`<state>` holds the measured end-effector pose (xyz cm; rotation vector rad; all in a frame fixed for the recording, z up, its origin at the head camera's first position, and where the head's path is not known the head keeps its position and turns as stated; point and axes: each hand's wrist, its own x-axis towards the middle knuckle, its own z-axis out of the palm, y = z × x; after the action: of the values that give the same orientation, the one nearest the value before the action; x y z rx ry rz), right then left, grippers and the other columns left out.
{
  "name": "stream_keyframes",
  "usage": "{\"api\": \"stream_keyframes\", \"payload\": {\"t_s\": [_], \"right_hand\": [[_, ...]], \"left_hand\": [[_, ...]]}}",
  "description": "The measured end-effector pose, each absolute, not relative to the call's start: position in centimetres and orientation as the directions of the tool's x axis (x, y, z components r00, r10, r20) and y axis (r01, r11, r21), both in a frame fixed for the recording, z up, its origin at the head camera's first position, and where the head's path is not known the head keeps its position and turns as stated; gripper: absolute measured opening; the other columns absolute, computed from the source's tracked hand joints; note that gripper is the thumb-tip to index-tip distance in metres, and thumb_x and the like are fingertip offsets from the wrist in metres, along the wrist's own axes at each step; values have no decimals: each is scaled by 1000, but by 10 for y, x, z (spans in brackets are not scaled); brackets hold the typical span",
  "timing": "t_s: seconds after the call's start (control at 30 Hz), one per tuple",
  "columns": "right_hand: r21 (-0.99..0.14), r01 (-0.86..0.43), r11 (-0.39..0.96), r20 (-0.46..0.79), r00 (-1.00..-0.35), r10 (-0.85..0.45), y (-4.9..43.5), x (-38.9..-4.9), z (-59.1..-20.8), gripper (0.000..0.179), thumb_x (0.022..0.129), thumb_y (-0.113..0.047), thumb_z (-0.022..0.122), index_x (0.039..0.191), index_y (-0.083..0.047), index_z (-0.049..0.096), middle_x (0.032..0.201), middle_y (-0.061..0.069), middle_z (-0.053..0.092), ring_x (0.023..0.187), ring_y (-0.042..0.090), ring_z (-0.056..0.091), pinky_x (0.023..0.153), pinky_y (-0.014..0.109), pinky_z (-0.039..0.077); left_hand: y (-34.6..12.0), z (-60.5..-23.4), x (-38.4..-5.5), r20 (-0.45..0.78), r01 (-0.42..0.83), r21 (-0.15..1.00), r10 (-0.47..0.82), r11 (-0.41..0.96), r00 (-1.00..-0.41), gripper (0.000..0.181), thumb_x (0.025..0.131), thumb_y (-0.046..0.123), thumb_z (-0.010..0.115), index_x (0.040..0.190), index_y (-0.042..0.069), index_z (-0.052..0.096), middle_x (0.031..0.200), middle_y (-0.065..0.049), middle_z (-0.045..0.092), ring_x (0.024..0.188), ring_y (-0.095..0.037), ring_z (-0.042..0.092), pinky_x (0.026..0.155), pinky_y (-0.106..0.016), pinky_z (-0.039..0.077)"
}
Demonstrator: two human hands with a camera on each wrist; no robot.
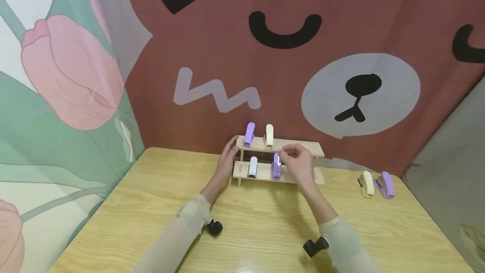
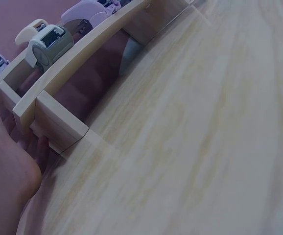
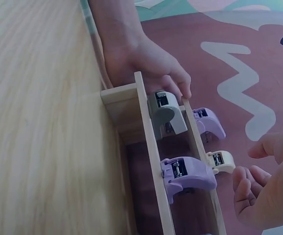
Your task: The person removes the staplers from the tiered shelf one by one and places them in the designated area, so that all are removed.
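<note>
A two-tier wooden stand (image 1: 299, 145) holds several small staplers. On its upper tier are a purple stapler (image 1: 249, 134) and a cream stapler (image 1: 269, 135); below stand a pale grey-white stapler (image 1: 252, 167) and another purple stapler (image 1: 276, 167). My left hand (image 1: 226, 161) grips the stand's left end, its fingertips at the upper tier and partly hidden behind the wood in the left wrist view. My right hand (image 1: 298, 164) hovers just above and right of the lower purple stapler. Its loosely bent fingers (image 3: 247, 183) and thumb are apart, with nothing between them, in the right wrist view.
On the wooden table (image 1: 242, 231), a second cream stapler (image 1: 366, 184) and another purple stapler (image 1: 385, 185) lie side by side near the right edge. Behind the stand hangs a backdrop (image 1: 212, 129) with a brown bear face.
</note>
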<state>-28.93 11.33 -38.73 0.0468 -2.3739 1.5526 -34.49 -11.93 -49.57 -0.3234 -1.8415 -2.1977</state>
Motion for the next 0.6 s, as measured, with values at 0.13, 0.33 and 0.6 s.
{"api": "stream_keyframes", "payload": {"t_s": [0.13, 0.33, 0.6], "right_hand": [[-889, -204, 410, 278, -952, 129, 108, -294, -385, 20, 87, -15, 77, 103, -3, 73, 92, 10, 71, 85, 22, 64, 70, 26, 52], [-854, -253, 455, 325, -942, 85, 98, -304, -382, 22, 84, -11, 76, 103, -1, 71, 91, 11, 70, 86, 24, 65, 74, 30, 52], [-794, -256, 551, 319, -947, 20, 89, -321, -380, 38, 85, -14, 79, 115, 5, 64, 102, 17, 66, 94, 29, 65, 84, 40, 54]], "left_hand": [[-119, -496, -345, 333, 337, 926, -52, -172, -942, 49, 107, 37, 52, 155, 27, 46, 156, 5, 42, 143, -19, 35, 118, -44, 23], [-116, -496, -347, 338, 341, 924, -47, -175, -940, 49, 108, 37, 52, 155, 26, 46, 157, 4, 41, 143, -19, 35, 118, -44, 23], [-118, -496, -348, 347, 352, 919, -60, -175, -936, 48, 108, 35, 52, 154, 23, 46, 157, 1, 41, 143, -21, 35, 117, -44, 24]]}}
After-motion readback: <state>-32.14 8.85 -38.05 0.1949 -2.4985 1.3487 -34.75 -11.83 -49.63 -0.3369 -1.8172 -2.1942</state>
